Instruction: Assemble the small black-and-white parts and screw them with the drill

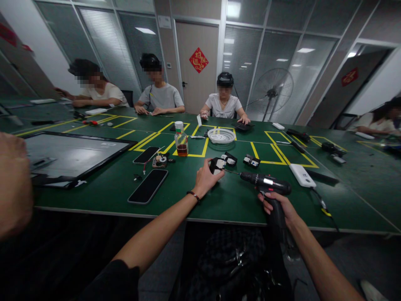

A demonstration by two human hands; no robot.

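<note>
My right hand (280, 205) is closed round the grip of a black electric screwdriver (265, 182), held level above the green table (244, 200). Its thin bit points left and meets a small black and white device (216, 164). My left hand (205, 179) has its fingers closed on that device and holds it against the table. Two similar small devices (229, 159) (252, 161) lie just beyond it.
Two dark phones (148, 186) (146, 155), a small circuit part (159, 160), a bottle of brown liquid (181, 144), a white basket (221, 135) and a white power bank (302, 175) lie nearby. A large framed panel (67, 156) lies left. Several people sit around the table.
</note>
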